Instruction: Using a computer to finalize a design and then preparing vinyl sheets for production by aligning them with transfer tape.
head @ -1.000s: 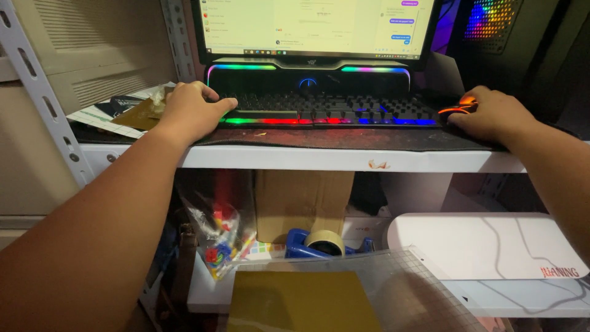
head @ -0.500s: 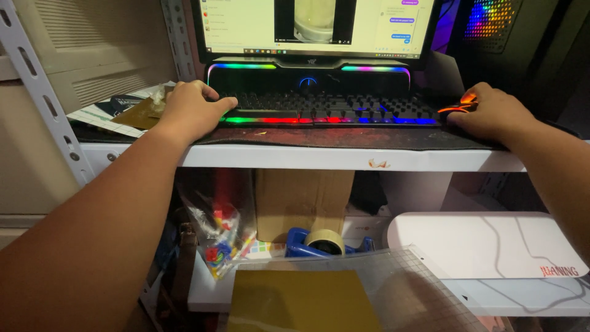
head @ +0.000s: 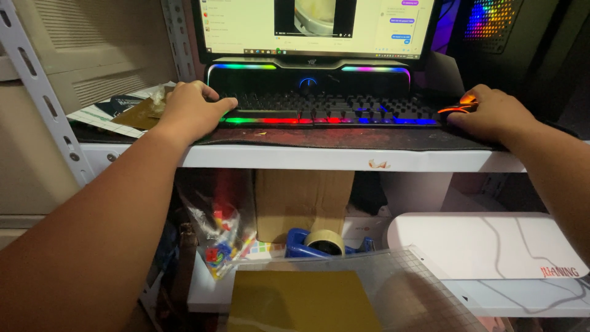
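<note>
My left hand (head: 190,109) rests palm down at the left end of a black keyboard (head: 332,110) with a rainbow-lit front edge, its fingers curled over the corner keys. My right hand (head: 491,114) covers a glowing orange mouse (head: 462,106) at the keyboard's right end. Both sit on a dark desk mat (head: 332,136) on a white shelf (head: 344,158). A monitor (head: 316,27) behind the keyboard shows a chat window with a picture in it.
Papers and a gold sheet (head: 132,110) lie left of the keyboard. A grey metal rack post (head: 43,98) stands at left. Below are a cardboard box (head: 304,200), a blue tape dispenser (head: 322,243), a bag of coloured bits (head: 218,237), a white machine (head: 485,246) and a gridded mat with a gold sheet (head: 307,301).
A picture has opened on the monitor and now fills more of the screen. Both hands have stayed where they were.
</note>
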